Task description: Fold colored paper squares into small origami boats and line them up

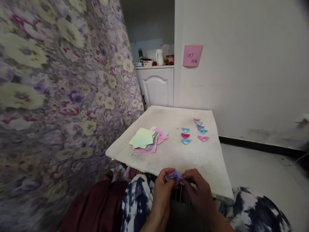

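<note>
- Head view: we see both forearms rising from the bottom edge of the frame and meeting above the lap, at the near edge of the white table (173,154).
- Our left hand (162,188) is curled with its back toward the camera. Its fingertips are pinched on the left side of a small purple folded paper (174,176).
- Our right hand (198,190) comes in at a slant from the lower right, with thumb and fingers closed on the right side of the same paper.
- The purple folded paper sits between the two hands, gripped by both at the table's near edge. We cannot tell whether it touches the tabletop.
- On the table, a loose stack of coloured sheets (146,140) lies left of centre. A cluster of small folded pieces (185,135) lies to its right, apart from it.
- A floral fabric (55,96) fills the left side, and a pink note (192,55) is stuck on the wall.
</note>
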Demonstrator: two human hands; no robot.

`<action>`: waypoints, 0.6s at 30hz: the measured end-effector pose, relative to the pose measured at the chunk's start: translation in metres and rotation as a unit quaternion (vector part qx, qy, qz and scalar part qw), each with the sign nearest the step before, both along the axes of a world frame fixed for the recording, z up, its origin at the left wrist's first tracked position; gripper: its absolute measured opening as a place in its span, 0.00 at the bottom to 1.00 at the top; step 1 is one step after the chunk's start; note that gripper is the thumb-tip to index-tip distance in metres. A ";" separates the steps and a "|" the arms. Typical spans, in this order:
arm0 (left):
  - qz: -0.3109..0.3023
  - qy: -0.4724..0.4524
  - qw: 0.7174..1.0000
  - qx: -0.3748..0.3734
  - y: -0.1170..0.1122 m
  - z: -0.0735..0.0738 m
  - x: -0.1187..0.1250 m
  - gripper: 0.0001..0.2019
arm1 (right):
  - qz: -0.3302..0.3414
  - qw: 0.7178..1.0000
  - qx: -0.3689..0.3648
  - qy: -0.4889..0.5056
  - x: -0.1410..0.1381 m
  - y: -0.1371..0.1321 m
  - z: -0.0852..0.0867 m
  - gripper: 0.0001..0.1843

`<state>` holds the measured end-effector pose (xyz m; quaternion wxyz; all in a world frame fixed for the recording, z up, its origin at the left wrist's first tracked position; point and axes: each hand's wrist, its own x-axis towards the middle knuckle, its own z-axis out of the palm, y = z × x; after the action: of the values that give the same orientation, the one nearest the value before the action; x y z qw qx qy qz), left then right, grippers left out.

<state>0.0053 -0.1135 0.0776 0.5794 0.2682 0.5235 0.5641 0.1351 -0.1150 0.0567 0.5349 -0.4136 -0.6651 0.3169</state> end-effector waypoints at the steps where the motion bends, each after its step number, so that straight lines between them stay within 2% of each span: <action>1: -0.002 0.010 1.000 0.002 0.000 0.000 0.000 0.15 | 0.003 1.000 -0.004 -0.008 0.000 0.001 -0.001 0.05; 4: -0.008 0.030 0.999 0.012 0.002 -0.002 -0.001 0.15 | 0.005 0.999 -0.026 -0.034 0.001 0.002 -0.002 0.05; 8: -0.008 0.090 0.995 0.044 0.004 -0.005 -0.002 0.14 | -0.025 0.995 -0.063 -0.067 0.001 -0.001 0.001 0.03; 10: -0.001 0.130 0.990 0.060 0.005 -0.005 -0.002 0.13 | -0.043 0.993 -0.066 -0.091 0.000 -0.002 0.005 0.01; 12: 0.004 0.157 0.985 0.073 0.004 -0.005 -0.002 0.13 | -0.056 0.989 -0.067 -0.118 -0.001 -0.002 0.008 0.03; 18: 0.009 0.187 0.979 0.080 0.002 -0.007 -0.003 0.13 | -0.058 0.984 -0.079 -0.152 -0.002 0.001 0.008 0.02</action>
<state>0.0022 -0.1115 0.0710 0.4431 0.4094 0.5782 0.5494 0.1331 -0.1144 0.0650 0.4106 -0.5358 -0.6863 0.2708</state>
